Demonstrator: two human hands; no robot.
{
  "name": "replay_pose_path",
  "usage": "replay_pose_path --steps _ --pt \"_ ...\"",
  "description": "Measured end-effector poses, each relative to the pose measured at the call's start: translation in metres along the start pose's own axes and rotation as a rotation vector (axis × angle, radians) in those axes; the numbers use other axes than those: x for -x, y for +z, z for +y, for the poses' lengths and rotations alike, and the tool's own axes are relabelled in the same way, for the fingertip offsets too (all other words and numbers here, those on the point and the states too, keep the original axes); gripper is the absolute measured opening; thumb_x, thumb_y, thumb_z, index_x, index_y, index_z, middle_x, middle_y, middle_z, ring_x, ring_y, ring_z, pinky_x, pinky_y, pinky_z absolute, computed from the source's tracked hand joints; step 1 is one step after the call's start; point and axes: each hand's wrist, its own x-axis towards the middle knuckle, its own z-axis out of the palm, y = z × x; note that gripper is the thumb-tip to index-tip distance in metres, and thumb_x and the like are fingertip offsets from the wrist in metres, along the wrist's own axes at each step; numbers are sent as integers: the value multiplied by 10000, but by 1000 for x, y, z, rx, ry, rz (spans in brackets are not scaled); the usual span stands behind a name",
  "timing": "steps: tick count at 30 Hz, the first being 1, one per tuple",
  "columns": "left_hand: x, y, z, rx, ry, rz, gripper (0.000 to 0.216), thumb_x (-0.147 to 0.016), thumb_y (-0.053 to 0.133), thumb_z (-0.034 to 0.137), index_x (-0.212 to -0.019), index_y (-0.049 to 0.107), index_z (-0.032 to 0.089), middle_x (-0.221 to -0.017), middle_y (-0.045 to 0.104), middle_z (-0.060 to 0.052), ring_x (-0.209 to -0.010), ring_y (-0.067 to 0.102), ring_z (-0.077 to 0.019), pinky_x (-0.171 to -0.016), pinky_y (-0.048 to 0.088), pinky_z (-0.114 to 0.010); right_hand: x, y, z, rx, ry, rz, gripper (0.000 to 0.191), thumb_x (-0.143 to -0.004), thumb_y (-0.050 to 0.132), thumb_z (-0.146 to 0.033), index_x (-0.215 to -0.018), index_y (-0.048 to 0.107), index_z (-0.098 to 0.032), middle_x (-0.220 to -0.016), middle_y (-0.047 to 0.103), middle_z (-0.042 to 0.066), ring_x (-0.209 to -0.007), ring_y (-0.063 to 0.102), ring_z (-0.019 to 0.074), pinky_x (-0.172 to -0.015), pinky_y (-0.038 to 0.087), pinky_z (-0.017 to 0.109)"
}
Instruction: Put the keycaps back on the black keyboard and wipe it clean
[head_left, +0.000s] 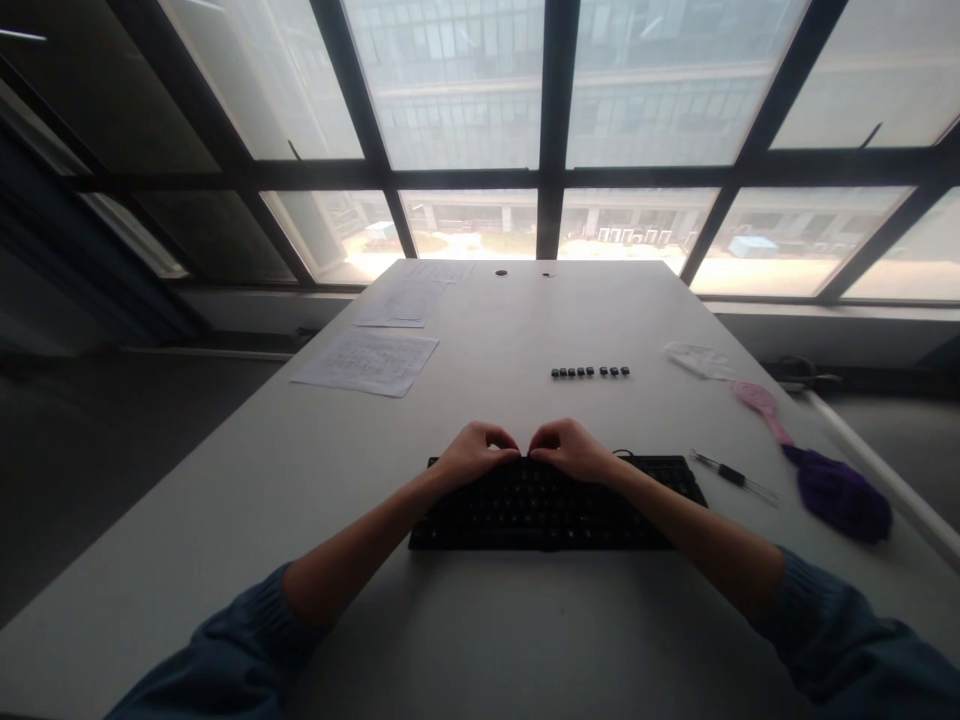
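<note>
A black computer keyboard [525, 510] lies flat on the white table before me. Both hands meet at its far edge, near the middle. My left hand [478, 452] is closed, thumb and fingers pinched together at the top row of keys. My right hand [571, 448] mirrors it a short gap to the right, also in a pinch. Whatever sits between the fingertips is too small to make out. Beyond the hands, several loose black keycaps [580, 372] stand in a row. To the right of the keyboard rests a keycap puller [731, 474] with a black handle and wire prongs.
Printed sheets of paper [367, 362] lie on the left of the table [487, 330]. Along the right edge are a clear plastic bag [699, 360], a pink long-handled item [759, 402] and a purple cloth [840, 497]. Large windows [450, 90] rise behind the table.
</note>
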Motion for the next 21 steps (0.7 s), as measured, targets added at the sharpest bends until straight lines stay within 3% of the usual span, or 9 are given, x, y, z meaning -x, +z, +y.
replay_pose_path --steps 13,21 --pt "1 10 1 -60 64 11 167 -782 698 261 -873 810 178 -851 792 -33 -826 726 -201 -804 529 -283 1 8 4 32 -30 7 107 -812 675 -179 -833 780 -179 -791 762 32 -767 702 181 -738 528 275" --pt "13 21 0 -110 165 130 118 -793 709 201 -860 806 210 -864 790 -19 -831 725 -189 -801 534 -270 14 16 -3 220 -199 111 120 -833 676 -105 -855 744 -201 -863 691 30 -792 641 163 -743 487 267"
